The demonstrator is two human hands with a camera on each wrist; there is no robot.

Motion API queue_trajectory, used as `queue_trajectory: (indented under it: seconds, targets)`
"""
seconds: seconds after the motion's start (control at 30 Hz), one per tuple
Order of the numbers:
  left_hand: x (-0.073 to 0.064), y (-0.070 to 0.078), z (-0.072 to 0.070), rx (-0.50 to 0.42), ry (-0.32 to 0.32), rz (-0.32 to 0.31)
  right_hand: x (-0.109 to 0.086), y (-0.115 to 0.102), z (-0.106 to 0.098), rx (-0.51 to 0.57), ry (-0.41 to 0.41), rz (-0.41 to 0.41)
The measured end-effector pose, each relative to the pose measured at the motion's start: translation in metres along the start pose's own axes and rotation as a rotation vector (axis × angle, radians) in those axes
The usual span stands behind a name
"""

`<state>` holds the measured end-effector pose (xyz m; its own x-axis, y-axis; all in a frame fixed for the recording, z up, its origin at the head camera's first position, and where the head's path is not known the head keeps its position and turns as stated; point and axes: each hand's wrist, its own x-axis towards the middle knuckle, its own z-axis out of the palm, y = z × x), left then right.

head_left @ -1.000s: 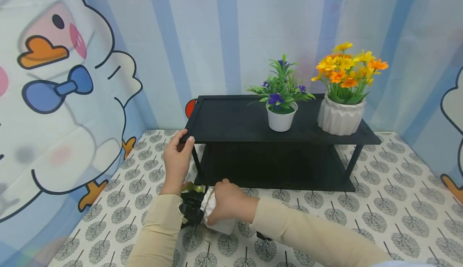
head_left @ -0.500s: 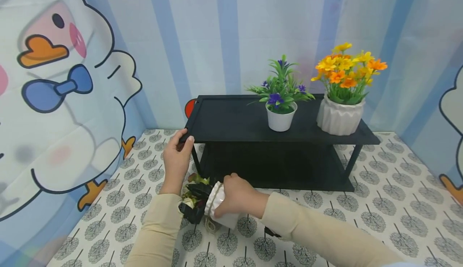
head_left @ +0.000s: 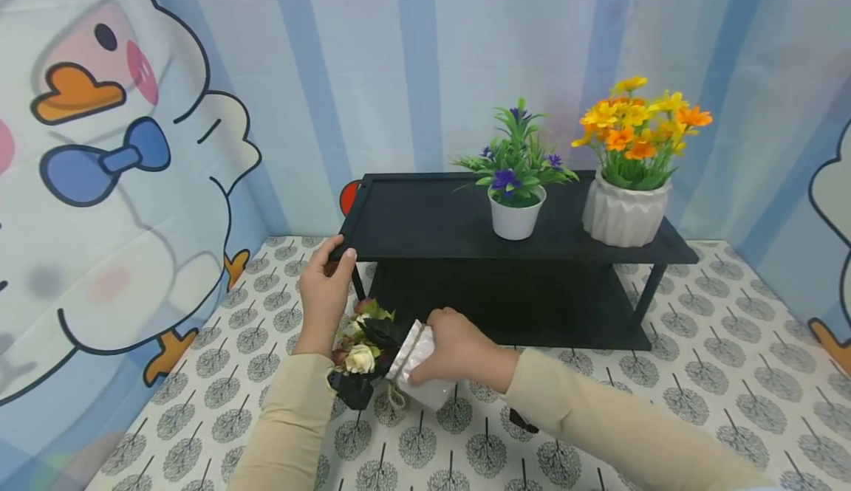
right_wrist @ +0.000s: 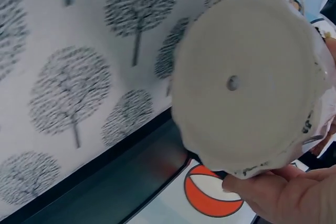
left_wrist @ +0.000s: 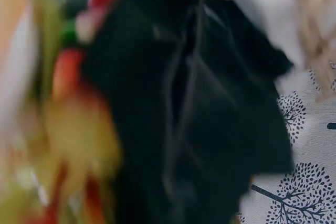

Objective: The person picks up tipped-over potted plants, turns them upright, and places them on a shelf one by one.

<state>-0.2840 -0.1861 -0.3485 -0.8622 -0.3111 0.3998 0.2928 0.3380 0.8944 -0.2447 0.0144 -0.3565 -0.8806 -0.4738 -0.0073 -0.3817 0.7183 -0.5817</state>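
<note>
My right hand (head_left: 459,347) grips a white flowerpot (head_left: 432,393) with twine at its rim, tipped on its side before the black two-tier shelf (head_left: 419,214). Its artificial flowers (head_left: 361,359), cream and reddish with dark leaves, point left, partly behind my left forearm. The right wrist view shows the pot's round scalloped base (right_wrist: 247,87) with a small central dot and my fingers at its edge. My left hand (head_left: 323,284) holds the shelf's front left corner, thumb at the edge. A dark leaf (left_wrist: 210,103) fills much of the left wrist view, where that hand is hidden.
A small white pot with a purple-flowered plant (head_left: 515,221) and a ribbed white pot of yellow and orange flowers (head_left: 625,214) stand on the shelf's top. A small dark object (head_left: 522,421) lies beside my right sleeve. A tree-print cloth (head_left: 708,406) covers the table.
My right hand has moved the flowerpot slightly right and toward the shelf, and more of its flowers show from behind my left forearm. My left hand stays at the shelf corner.
</note>
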Motion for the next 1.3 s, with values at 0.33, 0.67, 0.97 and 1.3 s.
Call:
queue_trajectory:
  seconds: [0.33,0.67,0.97,1.3]
  targets:
    - [0.001,0.0,0.0,0.007,0.0,0.0,-0.009,0.024,-0.012,0.14,0.084,-0.003]
    - [0.003,0.002,-0.001,0.023,0.005,0.001,-0.015,0.04,0.004,0.3,0.159,0.005]
    - [0.001,0.0,-0.002,0.033,0.002,-0.02,-0.017,0.045,0.023,0.422,0.18,-0.051]
    - [0.001,0.001,-0.002,0.009,-0.009,-0.033,-0.015,0.048,0.037,0.47,0.181,-0.065]
